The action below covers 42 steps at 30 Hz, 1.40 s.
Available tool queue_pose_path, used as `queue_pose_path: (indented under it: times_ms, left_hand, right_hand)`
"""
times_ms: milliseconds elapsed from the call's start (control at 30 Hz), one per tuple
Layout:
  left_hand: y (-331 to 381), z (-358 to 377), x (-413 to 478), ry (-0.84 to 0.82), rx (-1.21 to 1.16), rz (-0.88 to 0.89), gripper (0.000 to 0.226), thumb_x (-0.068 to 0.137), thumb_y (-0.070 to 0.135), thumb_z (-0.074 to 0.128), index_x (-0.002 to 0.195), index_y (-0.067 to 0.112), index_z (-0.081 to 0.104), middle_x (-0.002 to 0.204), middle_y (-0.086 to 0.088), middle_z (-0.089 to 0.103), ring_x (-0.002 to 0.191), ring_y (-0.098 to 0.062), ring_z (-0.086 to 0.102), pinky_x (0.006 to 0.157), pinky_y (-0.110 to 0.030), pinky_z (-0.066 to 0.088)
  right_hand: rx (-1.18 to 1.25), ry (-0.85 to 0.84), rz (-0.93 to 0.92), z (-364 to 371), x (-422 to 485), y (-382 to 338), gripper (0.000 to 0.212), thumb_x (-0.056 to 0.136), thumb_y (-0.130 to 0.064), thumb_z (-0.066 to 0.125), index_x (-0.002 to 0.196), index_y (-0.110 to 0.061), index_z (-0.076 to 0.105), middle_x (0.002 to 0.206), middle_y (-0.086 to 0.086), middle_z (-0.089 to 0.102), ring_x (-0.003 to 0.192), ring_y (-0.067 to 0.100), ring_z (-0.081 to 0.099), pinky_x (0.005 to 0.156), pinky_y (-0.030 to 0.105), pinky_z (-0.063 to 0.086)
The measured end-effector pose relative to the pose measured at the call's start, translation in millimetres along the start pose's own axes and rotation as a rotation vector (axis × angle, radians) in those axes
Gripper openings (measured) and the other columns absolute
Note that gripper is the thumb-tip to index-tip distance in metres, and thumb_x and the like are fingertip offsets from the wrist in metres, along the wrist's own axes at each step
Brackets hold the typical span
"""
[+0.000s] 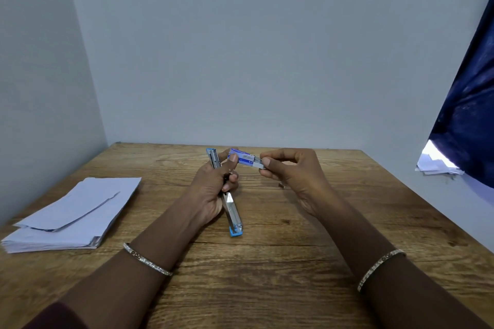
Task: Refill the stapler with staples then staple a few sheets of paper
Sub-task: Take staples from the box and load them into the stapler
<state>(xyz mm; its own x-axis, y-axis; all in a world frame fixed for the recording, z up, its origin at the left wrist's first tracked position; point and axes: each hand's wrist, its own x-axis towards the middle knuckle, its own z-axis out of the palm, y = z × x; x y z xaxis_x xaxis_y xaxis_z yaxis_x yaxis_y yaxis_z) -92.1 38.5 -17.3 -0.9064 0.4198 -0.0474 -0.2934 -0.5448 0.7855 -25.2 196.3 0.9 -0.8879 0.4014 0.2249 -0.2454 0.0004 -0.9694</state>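
Note:
A blue and silver stapler [232, 211] is swung fully open, one arm pointing away and one lying toward me on the wooden table [267, 262]. My left hand [213, 189] grips it at the hinge and also pinches a small blue staple box [242, 155] between thumb and forefinger. My right hand [291, 173] pinches a silver strip of staples [258, 162] that sticks out of the box's right end. A stack of white paper sheets [72, 216] lies at the left of the table.
A tiny metal bit [281, 185] lies on the table under my right hand. Grey walls close the back and left. At the right, a dark blue curtain [465, 115] hangs over a ledge with loose white papers [435, 165].

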Motion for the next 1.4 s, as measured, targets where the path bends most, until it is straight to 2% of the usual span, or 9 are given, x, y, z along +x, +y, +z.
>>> queue_pose_path:
  times_ms: [100, 333, 467, 567, 700, 900, 967, 1133, 1400]
  left_hand:
    - [-1, 0, 0, -0.012, 0.027, 0.006, 0.040, 0.091, 0.006, 0.066, 0.129, 0.007, 0.055, 0.070, -0.002, 0.054, 0.037, -0.005, 0.041, 0.032, -0.016, 0.032]
    - [-6, 3, -3, -0.057, 0.270, 0.008, 0.042, 0.090, -0.001, 0.066, 0.130, -0.001, 0.053, 0.055, 0.000, 0.055, 0.035, -0.008, 0.043, 0.030, -0.016, 0.030]
    - [-6, 5, -5, -0.058, 0.355, -0.008, 0.042, 0.086, -0.003, 0.069, 0.125, 0.000, 0.054, 0.069, -0.008, 0.061, 0.036, -0.010, 0.044, 0.031, -0.017, 0.032]
    - [-7, 5, -5, -0.060, 0.370, -0.005, 0.044, 0.085, -0.003, 0.070, 0.126, -0.001, 0.052, 0.098, -0.032, 0.066, 0.036, -0.010, 0.045, 0.032, -0.017, 0.031]
    - [-9, 5, -4, -0.066, 0.386, 0.033, 0.039, 0.084, -0.004, 0.071, 0.120, 0.002, 0.056, 0.122, -0.036, 0.062, 0.036, -0.010, 0.045, 0.032, -0.017, 0.030]
    - [-10, 2, -1, -0.034, 0.362, 0.072, 0.035, 0.084, -0.003, 0.073, 0.114, 0.005, 0.058, 0.118, -0.036, 0.063, 0.035, -0.010, 0.045, 0.033, -0.019, 0.032]
    - [-9, 2, -2, -0.026, 0.363, 0.073, 0.034, 0.083, -0.004, 0.073, 0.113, 0.006, 0.059, 0.101, -0.035, 0.066, 0.035, -0.010, 0.045, 0.033, -0.019, 0.033]
    - [-8, 5, -7, -0.013, 0.365, 0.085, 0.036, 0.082, -0.006, 0.073, 0.113, 0.004, 0.060, 0.058, -0.001, 0.061, 0.036, -0.012, 0.043, 0.034, -0.019, 0.032]
    - [-7, 7, -11, -0.027, 0.395, 0.103, 0.035, 0.080, -0.008, 0.073, 0.110, 0.005, 0.061, 0.072, -0.011, 0.061, 0.036, -0.012, 0.043, 0.034, -0.018, 0.033]
  right_hand:
    - [0.003, 0.044, -0.003, -3, 3, 1, 0.012, 0.084, 0.001, 0.077, 0.096, 0.002, 0.078, 0.102, 0.014, 0.078, 0.086, 0.024, 0.078, 0.078, 0.027, 0.064]
    - [-0.168, 0.136, -0.150, -10, 4, -1, 0.017, 0.087, -0.008, 0.077, 0.104, -0.007, 0.079, 0.093, 0.009, 0.080, 0.086, 0.019, 0.077, 0.075, 0.026, 0.062]
    - [-0.476, 0.151, -0.336, -5, 5, -2, 0.016, 0.087, -0.012, 0.077, 0.102, -0.015, 0.081, 0.088, -0.004, 0.080, 0.081, 0.003, 0.074, 0.077, 0.018, 0.059]
    - [-0.495, 0.121, -0.361, -3, 5, -1, 0.013, 0.089, -0.012, 0.074, 0.099, -0.016, 0.081, 0.085, -0.006, 0.079, 0.081, -0.003, 0.073, 0.074, 0.012, 0.055]
    - [-0.412, 0.125, -0.301, -5, 8, 2, 0.009, 0.094, -0.016, 0.068, 0.098, -0.017, 0.077, 0.082, 0.000, 0.080, 0.083, 0.008, 0.076, 0.080, 0.031, 0.062]
    - [-0.012, 0.116, -0.112, -6, 3, -3, 0.008, 0.097, -0.011, 0.066, 0.101, -0.006, 0.071, 0.091, 0.010, 0.080, 0.087, 0.022, 0.078, 0.078, 0.036, 0.064]
    - [-0.005, 0.112, -0.093, -6, 3, -3, 0.009, 0.096, -0.009, 0.067, 0.101, -0.004, 0.071, 0.092, 0.011, 0.079, 0.086, 0.024, 0.078, 0.075, 0.033, 0.064]
    - [-0.135, 0.094, -0.141, -5, 2, -3, 0.009, 0.095, -0.007, 0.068, 0.100, -0.005, 0.075, 0.094, 0.012, 0.078, 0.079, 0.020, 0.079, 0.068, 0.025, 0.063]
    - [-0.610, 0.154, -0.454, -4, 4, 2, 0.011, 0.090, -0.008, 0.071, 0.096, -0.012, 0.079, 0.081, -0.008, 0.076, 0.073, 0.002, 0.072, 0.072, 0.016, 0.058]
